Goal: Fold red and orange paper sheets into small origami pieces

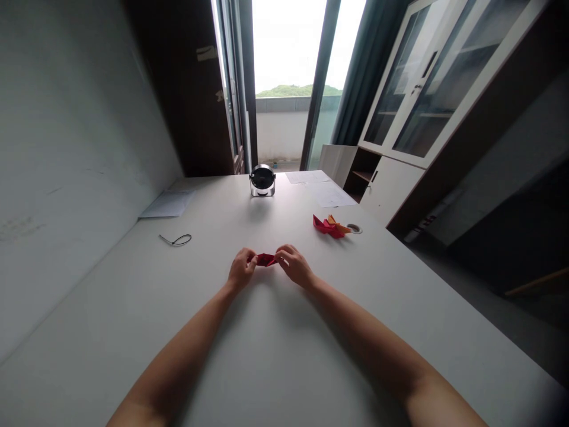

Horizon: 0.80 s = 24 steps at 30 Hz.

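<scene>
A small folded piece of red paper (265, 259) is held just above the white table (267, 356) between both hands. My left hand (240, 270) pinches its left end with curled fingers. My right hand (294, 265) pinches its right end the same way. Most of the paper is hidden by my fingertips. Further back on the right lies a small pile of folded red and orange paper shapes (331, 226).
A small round black and silver device (262, 180) stands at the table's far middle. White sheets (169, 204) lie at the far left and more sheets (320, 187) at the far right. A thin looped cord (176, 240) lies left. A glass-door cabinet (418, 101) stands beyond the right edge.
</scene>
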Motion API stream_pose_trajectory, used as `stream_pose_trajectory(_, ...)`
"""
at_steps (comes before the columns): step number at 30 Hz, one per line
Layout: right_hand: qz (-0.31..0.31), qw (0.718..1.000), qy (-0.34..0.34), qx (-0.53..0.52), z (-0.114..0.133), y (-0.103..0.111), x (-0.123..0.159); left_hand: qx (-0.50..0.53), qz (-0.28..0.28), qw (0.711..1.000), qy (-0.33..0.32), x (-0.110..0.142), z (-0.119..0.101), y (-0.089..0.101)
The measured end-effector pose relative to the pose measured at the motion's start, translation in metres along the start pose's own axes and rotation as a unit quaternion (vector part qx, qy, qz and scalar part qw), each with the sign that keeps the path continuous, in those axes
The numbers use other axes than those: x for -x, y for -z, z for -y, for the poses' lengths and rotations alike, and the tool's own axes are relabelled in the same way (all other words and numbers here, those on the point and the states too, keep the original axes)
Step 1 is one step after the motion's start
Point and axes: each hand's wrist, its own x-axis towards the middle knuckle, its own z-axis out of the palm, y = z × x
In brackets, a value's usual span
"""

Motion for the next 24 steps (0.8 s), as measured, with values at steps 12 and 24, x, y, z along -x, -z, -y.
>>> stream_pose_trajectory(12, -0.013, 0.999, 0.001, 0.042, -0.005, 0.009, 0.001, 0.384, -0.06, 0.908, 0.16, -0.006, 0.01, 0.009)
stream_pose_trajectory(24, -0.087, 0.945, -0.21, -0.234, -0.019, -0.006, 0.0, 0.27, -0.006, 0.951, 0.147, -0.003, 0.003, 0.0)
